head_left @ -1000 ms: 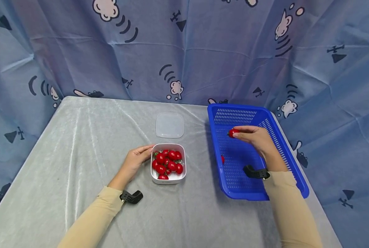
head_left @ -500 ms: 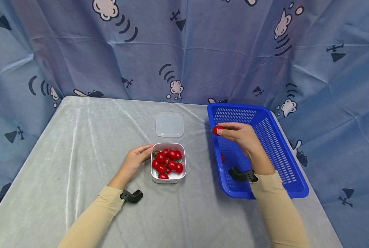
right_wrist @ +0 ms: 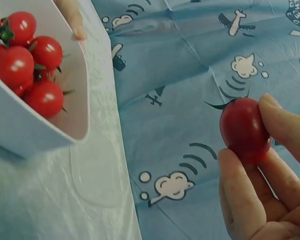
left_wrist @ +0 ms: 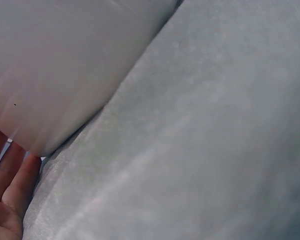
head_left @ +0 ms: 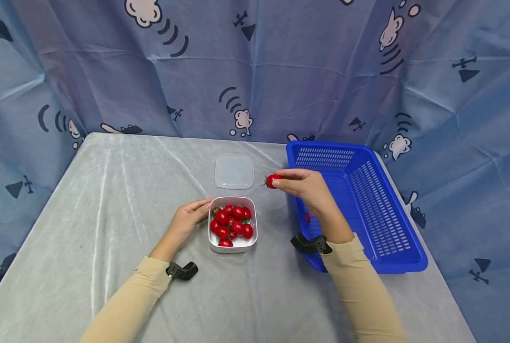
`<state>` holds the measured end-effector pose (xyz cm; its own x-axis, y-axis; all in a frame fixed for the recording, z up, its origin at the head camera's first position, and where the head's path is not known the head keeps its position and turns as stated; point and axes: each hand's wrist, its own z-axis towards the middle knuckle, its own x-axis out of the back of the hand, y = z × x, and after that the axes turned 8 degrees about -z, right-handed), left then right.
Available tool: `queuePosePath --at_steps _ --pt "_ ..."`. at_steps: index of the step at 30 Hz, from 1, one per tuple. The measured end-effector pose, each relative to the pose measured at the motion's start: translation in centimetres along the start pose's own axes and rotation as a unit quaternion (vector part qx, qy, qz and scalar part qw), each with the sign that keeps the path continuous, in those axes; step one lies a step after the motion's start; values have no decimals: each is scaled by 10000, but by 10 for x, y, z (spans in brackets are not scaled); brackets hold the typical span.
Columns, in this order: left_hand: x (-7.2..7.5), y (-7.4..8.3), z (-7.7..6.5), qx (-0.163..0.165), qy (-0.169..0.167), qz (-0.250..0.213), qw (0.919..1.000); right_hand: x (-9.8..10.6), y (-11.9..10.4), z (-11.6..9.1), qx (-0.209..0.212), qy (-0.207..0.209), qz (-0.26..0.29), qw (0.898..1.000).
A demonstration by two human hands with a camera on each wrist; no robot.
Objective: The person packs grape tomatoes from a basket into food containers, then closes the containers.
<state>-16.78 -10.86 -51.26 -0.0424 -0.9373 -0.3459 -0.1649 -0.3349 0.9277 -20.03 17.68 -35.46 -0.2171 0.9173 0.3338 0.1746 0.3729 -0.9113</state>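
Observation:
A red cherry tomato [right_wrist: 245,129] with a green stem is pinched between the thumb and fingertips of my right hand [head_left: 308,186]. That hand is in the air between the blue basket and the white box [head_left: 232,248]. Several cherry tomatoes [head_left: 237,228] lie inside the box, green stems showing on some. With fairly straight fingers, my left hand [head_left: 186,223] touches the box at its upper left side. In the left wrist view, the fingers [left_wrist: 21,182] of this hand rest against the box wall [left_wrist: 65,65].
A blue perforated basket [head_left: 402,224] stands at the right, partly behind my right arm. One cherry tomato [head_left: 308,217] shows at its left wall. Behind the box a clear lid [head_left: 234,171] lies flat on the grey tablecloth [head_left: 122,214]. A patterned blue curtain [head_left: 203,71] hangs behind.
My right hand has moved left with the cherry tomato, from over the basket to past its left rim. The left hand and the box have stayed in place.

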Motion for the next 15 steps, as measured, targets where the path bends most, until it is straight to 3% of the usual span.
queuePosePath --at_steps 15 --pt "2 0 0 -48 -54 65 10000 -39 -16 -1 358 -148 123 9992"
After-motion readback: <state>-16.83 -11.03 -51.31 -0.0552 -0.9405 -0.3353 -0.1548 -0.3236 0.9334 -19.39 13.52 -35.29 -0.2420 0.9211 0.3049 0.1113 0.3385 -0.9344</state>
